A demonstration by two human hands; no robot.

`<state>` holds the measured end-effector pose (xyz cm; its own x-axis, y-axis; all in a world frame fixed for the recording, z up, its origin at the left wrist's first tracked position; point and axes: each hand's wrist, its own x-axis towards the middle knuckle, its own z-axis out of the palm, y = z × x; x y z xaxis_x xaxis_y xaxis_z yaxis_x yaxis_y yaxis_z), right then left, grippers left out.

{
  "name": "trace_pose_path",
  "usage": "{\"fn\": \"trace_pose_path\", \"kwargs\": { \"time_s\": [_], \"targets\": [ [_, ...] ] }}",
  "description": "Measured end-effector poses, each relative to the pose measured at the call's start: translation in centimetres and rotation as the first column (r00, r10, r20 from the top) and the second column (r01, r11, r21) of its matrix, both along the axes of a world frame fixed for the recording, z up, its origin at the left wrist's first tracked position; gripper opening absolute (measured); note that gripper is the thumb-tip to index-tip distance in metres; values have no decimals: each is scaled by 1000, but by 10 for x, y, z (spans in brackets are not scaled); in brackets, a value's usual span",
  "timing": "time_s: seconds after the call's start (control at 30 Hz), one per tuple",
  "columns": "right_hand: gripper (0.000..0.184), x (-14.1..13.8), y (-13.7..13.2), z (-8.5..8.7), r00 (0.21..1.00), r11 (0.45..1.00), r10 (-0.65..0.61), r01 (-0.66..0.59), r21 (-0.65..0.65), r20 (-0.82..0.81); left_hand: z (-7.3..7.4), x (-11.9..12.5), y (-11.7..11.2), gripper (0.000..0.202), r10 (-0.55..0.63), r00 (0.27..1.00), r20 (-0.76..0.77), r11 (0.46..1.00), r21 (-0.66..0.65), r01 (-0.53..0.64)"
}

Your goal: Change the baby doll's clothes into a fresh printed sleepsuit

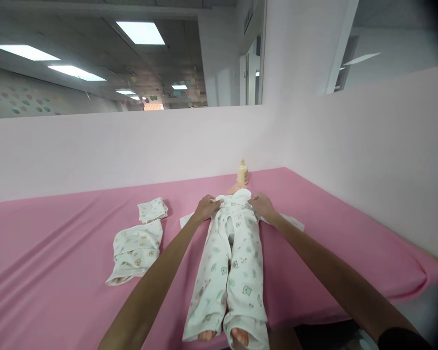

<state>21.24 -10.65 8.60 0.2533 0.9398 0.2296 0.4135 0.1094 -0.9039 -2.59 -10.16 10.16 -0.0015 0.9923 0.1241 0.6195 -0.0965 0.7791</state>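
Observation:
A baby doll (237,188) lies on its back with its feet toward me. White trousers (246,262) with a green animal print cover its legs, and the toes show at the cuffs. At the waistband's left side, my left hand (207,208) is closed on the trousers' edge. My right hand (263,206) grips the opposite side of the waistband in the same way. The fingertips of both hands are partly hidden. White sleeves (294,222) spread out to either side of the doll, and an opening between the trouser legs shows a white layer beneath.
Pink sheeting (69,243) covers the table. To the left lie a folded printed cloth (152,210) and a larger printed garment (136,250). A pale yellow pump bottle (243,173) stands beyond the doll's head. White walls (124,150) border the back and right.

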Motion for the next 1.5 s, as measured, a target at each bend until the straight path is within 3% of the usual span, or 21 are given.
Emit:
{"fn": "trace_pose_path", "kwargs": {
  "time_s": [0.1,0.23,0.4,0.47,0.53,0.57,0.63,0.7,0.77,0.9,1.0,1.13,1.2,1.27,1.33,1.4,1.5],
  "targets": [
    [17,5,4,5,996,998,-36,31,63,76,0,10,18,17,-35,997,-74,997,70,40],
    [14,17,-3,6,983,967,-140,110,231,122,3,3,16,15,21,994,-109,967,255,7],
    [19,18,-33,-23,931,878,-222,61,476,291,-14,-18,-6,20,106,971,-213,824,566,34],
    [17,15,-43,-37,902,862,-239,26,507,359,-27,-22,-18,21,113,950,-292,777,622,99],
    [19,12,-48,-46,898,889,-240,51,455,369,-38,-22,-28,20,112,926,-359,742,651,163],
    [24,11,-48,-49,907,917,-236,89,390,348,-42,-20,-31,18,108,921,-374,742,647,176],
    [30,11,-45,-50,938,970,-208,162,179,278,-46,-14,-33,19,106,933,-345,797,591,128],
    [24,12,-39,-49,963,983,-166,179,-42,212,-46,-7,-31,28,143,958,-250,883,470,-9],
    [17,17,-34,-49,975,978,-118,146,-147,187,-44,-3,-26,30,198,964,-180,934,332,-129],
    [22,35,-30,-49,983,987,0,29,-157,183,-40,-9,-19,12,188,953,-236,975,161,-153],
    [23,53,-33,-51,954,989,115,-85,-119,278,-38,-21,-23,16,144,929,-341,986,131,-105],
    [12,70,-47,-60,790,984,144,-177,-2,596,-40,-33,-39,20,141,774,-617,970,241,15],
    [8,69,-57,-65,722,980,120,-196,35,682,-42,-34,-46,20,118,720,-684,968,240,70],
    [2,63,-66,-68,738,988,81,-148,44,669,-44,-32,-48,19,94,772,-628,981,191,35],
    [12,54,-71,-68,814,999,39,-46,-3,580,-45,-27,-46,18,86,882,-464,995,90,-49],
    [27,46,-71,-64,879,991,71,-8,-133,471,-48,-23,-40,17,93,955,-282,994,-30,-106],
    [40,40,-63,-56,945,925,194,-87,-369,263,-53,-20,-29,12,78,981,-176,986,-130,-102]
  ]
}}
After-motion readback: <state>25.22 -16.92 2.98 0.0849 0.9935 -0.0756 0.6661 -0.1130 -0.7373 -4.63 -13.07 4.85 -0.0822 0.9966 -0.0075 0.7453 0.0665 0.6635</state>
